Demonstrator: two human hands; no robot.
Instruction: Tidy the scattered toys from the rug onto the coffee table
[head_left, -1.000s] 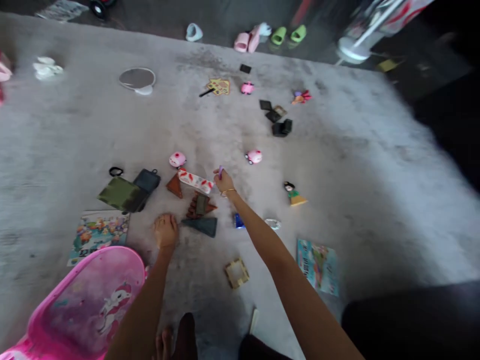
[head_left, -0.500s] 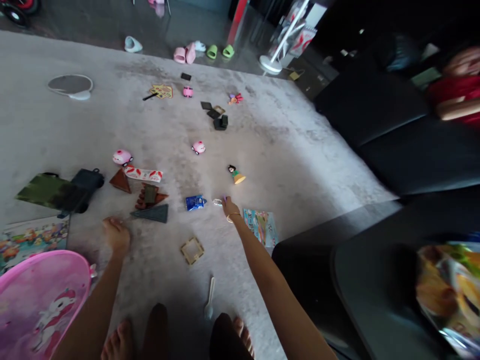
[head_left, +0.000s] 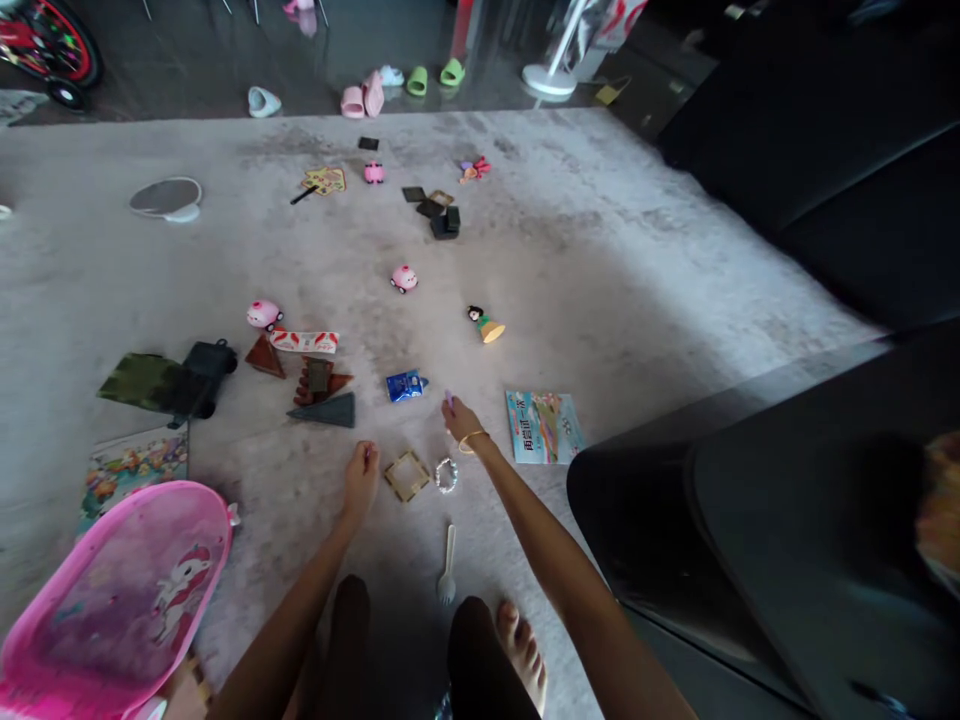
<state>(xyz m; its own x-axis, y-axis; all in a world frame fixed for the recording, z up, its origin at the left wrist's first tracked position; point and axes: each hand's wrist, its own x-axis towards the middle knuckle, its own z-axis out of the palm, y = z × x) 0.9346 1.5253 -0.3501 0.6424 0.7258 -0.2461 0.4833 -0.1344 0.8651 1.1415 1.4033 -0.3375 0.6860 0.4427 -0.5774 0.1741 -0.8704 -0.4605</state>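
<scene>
Left hand [head_left: 363,472] and right hand [head_left: 460,421] apart.
The right pinches a purple object [head_left: 449,398], best held clear of the beaded bracelet [head_left: 454,470]; left's grip unclear.

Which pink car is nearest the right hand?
The pink car beyond the blue packet; the left car, beside the patterned strip, and the back car are farther from the right hand.

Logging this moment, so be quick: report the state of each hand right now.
Left hand: looks loosely curled; whether it holds anything cannot be told.
Right hand: closed on a small purple thing.
</scene>
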